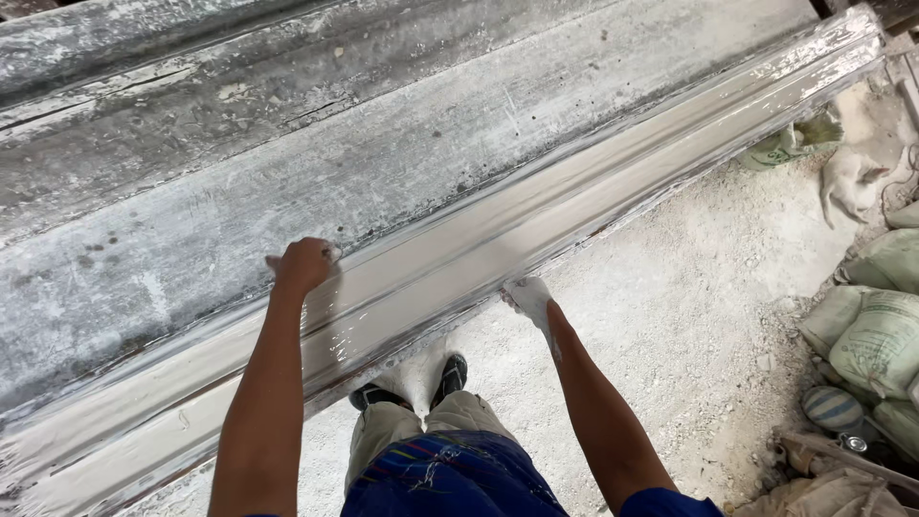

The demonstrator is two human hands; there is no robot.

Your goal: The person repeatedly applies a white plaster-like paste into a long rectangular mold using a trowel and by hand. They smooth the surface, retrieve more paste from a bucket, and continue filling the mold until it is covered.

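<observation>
Long plaster moulding trough lay on bench, coated wet along most of visible length. Left hand fisted on far rim; right hand, plaster-covered, pressed on near edge, grip indeterminate. Surface smoothing judged unfinished.

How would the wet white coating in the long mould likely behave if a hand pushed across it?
The coating looks glossy and wet, so probably slippery and easily smeared. The right hand is caked white, suggesting it clings. The left hand rests at its far edge.
</observation>
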